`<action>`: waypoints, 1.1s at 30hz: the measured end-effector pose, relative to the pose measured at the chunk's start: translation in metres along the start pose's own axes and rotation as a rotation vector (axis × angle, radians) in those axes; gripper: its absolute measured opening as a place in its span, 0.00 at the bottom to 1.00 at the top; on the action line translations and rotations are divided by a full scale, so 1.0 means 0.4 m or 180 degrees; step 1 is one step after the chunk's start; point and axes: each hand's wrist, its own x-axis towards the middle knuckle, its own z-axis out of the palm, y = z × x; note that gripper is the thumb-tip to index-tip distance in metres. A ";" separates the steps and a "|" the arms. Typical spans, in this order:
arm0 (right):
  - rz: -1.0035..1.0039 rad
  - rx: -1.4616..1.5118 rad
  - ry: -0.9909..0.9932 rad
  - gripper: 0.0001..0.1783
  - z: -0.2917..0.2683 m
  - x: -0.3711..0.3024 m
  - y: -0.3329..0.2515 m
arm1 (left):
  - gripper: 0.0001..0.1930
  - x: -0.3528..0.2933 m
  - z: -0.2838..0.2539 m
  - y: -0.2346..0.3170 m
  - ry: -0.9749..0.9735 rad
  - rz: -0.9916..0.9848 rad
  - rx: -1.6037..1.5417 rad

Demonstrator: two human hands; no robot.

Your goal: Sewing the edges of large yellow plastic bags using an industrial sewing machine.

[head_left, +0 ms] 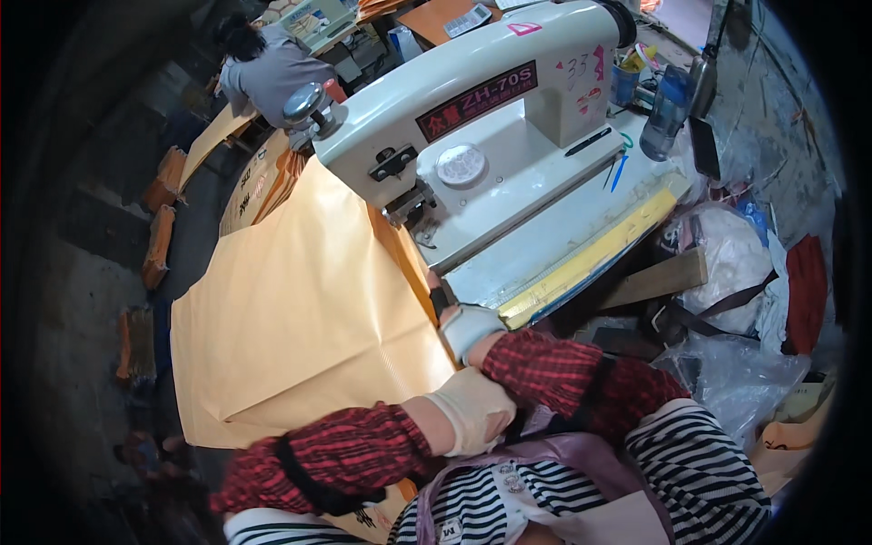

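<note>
A large tan sack (309,291) with a glossy, creased surface spreads to the left of an industrial sewing machine (490,86). Its far right edge runs along beside the machine's needle and presser foot (413,204). My right hand (468,327), in a pale fingerless-looking glove with a dark band on one finger, pinches the sack's right edge just in front of the machine bed. Closer to my body, my left hand (472,409), in a beige glove, is closed at the sack's near right corner. Its fingertips are partly hidden.
A yellow-edged machine table (595,259) holds a water bottle (668,113), a dark phone (704,148), a black pen (589,142) and small blue tools. Right of it lie clear plastic bags (740,372) and a wooden board (649,282). Sack stacks (259,186) and another person (272,73) are behind.
</note>
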 end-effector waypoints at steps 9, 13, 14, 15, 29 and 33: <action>0.0141 -0.0642 -0.0144 0.37 -0.096 0.138 -0.094 | 0.10 -0.185 -0.125 -0.087 0.0449 -0.0628 0.0458; -0.0202 -0.0481 -0.0368 0.17 -0.094 0.101 -0.040 | 0.08 0.002 0.017 0.000 0.0422 0.0107 0.0086; -0.0275 -0.0328 -0.0284 0.24 -0.045 0.089 -0.008 | 0.08 0.004 0.003 0.000 0.0261 0.0196 0.0100; -0.0195 -0.0398 -0.0314 0.30 -0.033 0.047 -0.007 | 0.09 -0.002 -0.002 0.007 0.0090 0.0288 0.0065; -0.0567 0.0333 0.0342 0.30 -0.028 0.128 -0.004 | 0.09 0.050 0.186 0.021 0.0955 0.0111 -0.0650; -0.1222 -0.0340 0.0453 0.18 0.085 0.059 0.089 | 0.10 0.025 0.141 0.027 0.0676 0.0353 -0.0493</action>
